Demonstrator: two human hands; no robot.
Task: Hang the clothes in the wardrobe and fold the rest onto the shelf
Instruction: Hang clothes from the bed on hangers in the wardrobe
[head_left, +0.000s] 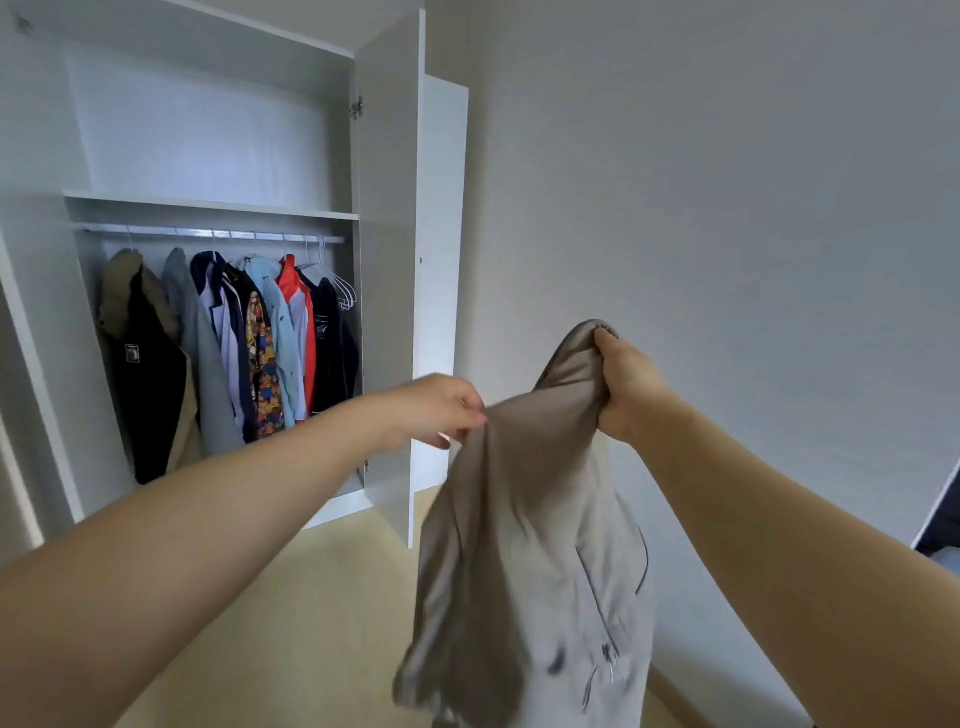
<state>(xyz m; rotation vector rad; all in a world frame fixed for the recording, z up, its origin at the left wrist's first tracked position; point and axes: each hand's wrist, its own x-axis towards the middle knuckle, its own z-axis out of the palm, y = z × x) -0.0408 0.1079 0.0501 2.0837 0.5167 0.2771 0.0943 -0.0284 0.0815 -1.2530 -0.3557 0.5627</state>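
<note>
Garment (530, 519) hangs between hands, right of wardrobe (208, 208). Right hand (626, 387) grip bunches top; left hand (436, 410) pinches edge. Advice: find shoulders, spread flat, then fetch spare hanger (343, 291).

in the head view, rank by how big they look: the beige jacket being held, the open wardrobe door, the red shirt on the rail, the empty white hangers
1. open wardrobe door
2. beige jacket, though it is much nearer the camera, so this is only apparent size
3. red shirt, mostly hidden between its neighbours
4. empty white hangers
</note>
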